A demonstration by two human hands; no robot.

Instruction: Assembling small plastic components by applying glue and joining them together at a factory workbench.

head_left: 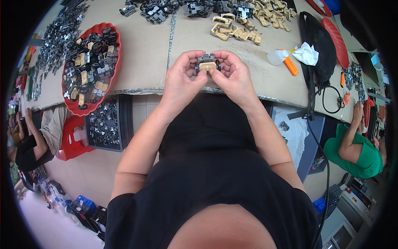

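Between my two hands, just above the table's near edge, is a small toy car assembly (pixel 207 65) with a tan body piece, a dark grey part behind it and black wheels at its sides. My left hand (pixel 181 79) is closed round its left end, thumb against the tan piece. From the other side my right hand (pixel 234 79) grips it the same way, with both thumb tips close together at the front. The fingers hide part of the wheels and the underside.
A red scalloped tray (pixel 117 68) of similar assemblies sits left. Tan pieces (pixel 244 35) and dark grey parts (pixel 155 11) lie in heaps at the back. Right are a clear bottle (pixel 277 57), an orange tool (pixel 291 66), white tissue (pixel 306 54) and a black bag (pixel 321 41). Co-workers sit at both sides.
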